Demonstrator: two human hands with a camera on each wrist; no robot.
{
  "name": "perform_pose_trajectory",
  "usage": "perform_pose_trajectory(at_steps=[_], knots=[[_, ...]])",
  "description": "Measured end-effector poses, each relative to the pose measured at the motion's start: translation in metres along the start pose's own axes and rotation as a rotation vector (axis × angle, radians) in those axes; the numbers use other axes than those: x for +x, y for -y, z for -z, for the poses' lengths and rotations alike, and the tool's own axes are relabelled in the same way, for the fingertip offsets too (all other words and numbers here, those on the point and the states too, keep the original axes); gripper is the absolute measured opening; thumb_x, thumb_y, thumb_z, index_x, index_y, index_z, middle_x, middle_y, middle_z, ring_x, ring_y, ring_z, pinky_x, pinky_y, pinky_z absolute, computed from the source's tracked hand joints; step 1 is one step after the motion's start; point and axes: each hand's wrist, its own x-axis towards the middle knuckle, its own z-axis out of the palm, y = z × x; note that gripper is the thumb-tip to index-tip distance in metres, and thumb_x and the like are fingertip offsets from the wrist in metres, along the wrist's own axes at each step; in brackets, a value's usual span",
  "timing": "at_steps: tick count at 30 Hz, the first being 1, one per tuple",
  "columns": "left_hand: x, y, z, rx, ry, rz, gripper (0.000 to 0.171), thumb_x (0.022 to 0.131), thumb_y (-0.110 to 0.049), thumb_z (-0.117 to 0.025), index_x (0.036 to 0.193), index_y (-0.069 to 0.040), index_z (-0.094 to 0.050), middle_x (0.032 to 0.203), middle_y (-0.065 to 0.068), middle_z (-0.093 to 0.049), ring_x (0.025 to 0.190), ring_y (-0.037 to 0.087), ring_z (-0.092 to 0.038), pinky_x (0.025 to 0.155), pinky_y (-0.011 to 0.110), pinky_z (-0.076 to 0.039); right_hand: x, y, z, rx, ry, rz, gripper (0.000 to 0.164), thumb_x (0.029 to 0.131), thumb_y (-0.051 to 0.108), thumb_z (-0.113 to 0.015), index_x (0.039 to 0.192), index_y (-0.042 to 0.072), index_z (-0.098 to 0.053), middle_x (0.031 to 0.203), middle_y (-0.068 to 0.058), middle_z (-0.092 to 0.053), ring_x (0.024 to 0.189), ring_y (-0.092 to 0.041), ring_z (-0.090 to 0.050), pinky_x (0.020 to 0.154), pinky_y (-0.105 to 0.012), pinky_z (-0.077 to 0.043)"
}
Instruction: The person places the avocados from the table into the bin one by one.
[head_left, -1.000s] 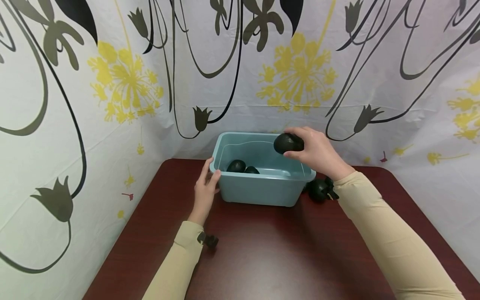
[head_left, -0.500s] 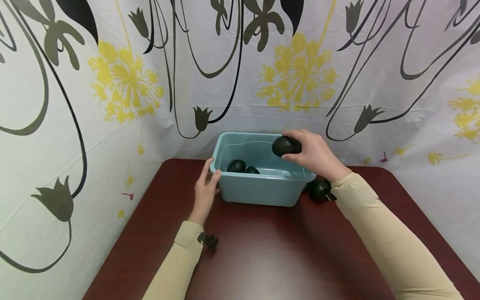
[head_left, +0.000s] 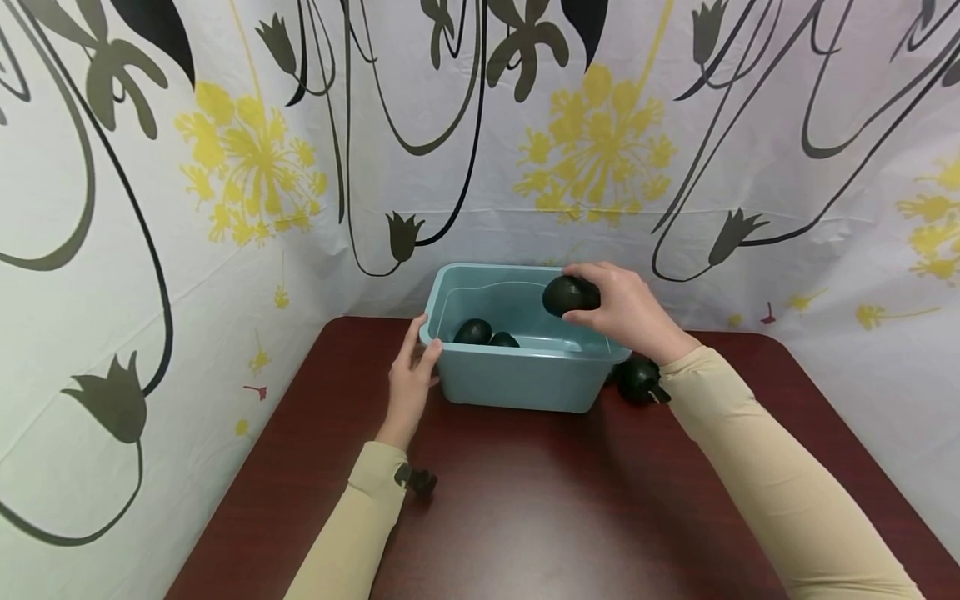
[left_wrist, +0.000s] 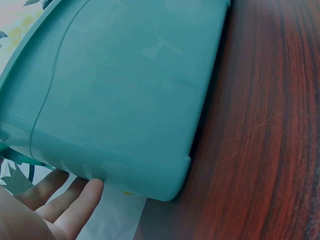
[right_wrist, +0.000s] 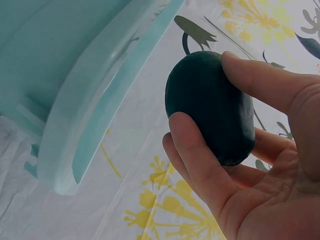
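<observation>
My right hand (head_left: 630,307) holds a dark green avocado (head_left: 570,296) above the right part of a light blue plastic bin (head_left: 517,379). In the right wrist view, thumb and fingers grip the avocado (right_wrist: 207,105) from opposite sides, beside the bin's rim (right_wrist: 65,150). Two more avocados (head_left: 473,332) lie inside the bin at the left, partly hidden by its front wall. At the bin's left corner, my left hand (head_left: 407,375) grips the rim. Its fingers (left_wrist: 80,207) touch the outer end wall in the left wrist view.
Dark avocados (head_left: 636,381) lie on the table right of the bin, partly hidden behind the right wrist and the bin. The reddish-brown table (head_left: 517,500) reaches back to a white cloth (head_left: 480,183) with a floral print. Small black cameras (head_left: 420,482) sit on the wrists.
My right hand has moved slightly left and down with the avocado, over the bin. The left hand and the bin have stayed in place.
</observation>
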Motion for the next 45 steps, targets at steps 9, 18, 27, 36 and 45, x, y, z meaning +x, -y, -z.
perform_pose_trajectory(at_steps=[9, 18, 27, 36, 45], knots=[[0.001, 0.000, 0.000, -0.007, 0.003, 0.007, 0.055, 0.095, -0.057, -0.061, 0.146, -0.054, -0.041, 0.142, 0.008, -0.053, 0.120, 0.026, -0.057, 0.089, 0.062, -0.051, -0.001, 0.004, -0.001, -0.004, -0.011, -0.002, 0.059, 0.089, 0.032, -0.079, 0.142, 0.020, -0.057, 0.132, -0.006, -0.057, 0.107, -0.023, -0.058, 0.077, -0.045, -0.051], [0.001, 0.002, -0.001, -0.002, -0.008, -0.002, 0.055, 0.094, -0.059, -0.061, 0.145, -0.055, -0.042, 0.142, 0.007, -0.053, 0.119, 0.024, -0.057, 0.088, 0.061, -0.052, -0.005, 0.001, 0.000, -0.005, -0.013, -0.011, 0.054, 0.091, 0.033, -0.077, 0.140, 0.021, -0.059, 0.134, -0.005, -0.056, 0.109, -0.024, -0.057, 0.080, -0.046, -0.051], [0.000, 0.001, -0.001, 0.006, -0.012, -0.005, 0.054, 0.095, -0.058, -0.061, 0.145, -0.055, -0.042, 0.141, 0.001, -0.054, 0.120, 0.022, -0.057, 0.087, 0.060, -0.053, -0.013, -0.001, 0.006, 0.012, -0.019, -0.026, 0.051, 0.093, 0.036, -0.074, 0.139, 0.023, -0.059, 0.139, -0.006, -0.053, 0.113, -0.026, -0.058, 0.084, -0.049, -0.051], [-0.001, -0.003, 0.000, -0.016, 0.008, 0.017, 0.052, 0.097, -0.052, -0.061, 0.145, -0.054, -0.042, 0.144, 0.003, -0.052, 0.123, 0.024, -0.056, 0.091, 0.063, -0.049, -0.022, -0.006, 0.010, -0.011, -0.029, -0.014, 0.051, 0.093, 0.031, -0.075, 0.139, 0.019, -0.059, 0.136, -0.009, -0.054, 0.112, -0.027, -0.057, 0.083, -0.050, -0.051], [-0.012, -0.031, 0.002, -0.007, 0.033, 0.036, 0.055, 0.101, -0.040, -0.060, 0.152, -0.040, -0.040, 0.146, 0.009, -0.051, 0.123, 0.027, -0.055, 0.091, 0.059, -0.051, -0.032, -0.012, 0.013, -0.001, -0.049, -0.023, 0.049, 0.093, 0.032, -0.074, 0.139, 0.021, -0.059, 0.136, -0.009, -0.055, 0.114, -0.031, -0.059, 0.085, -0.052, -0.052]])
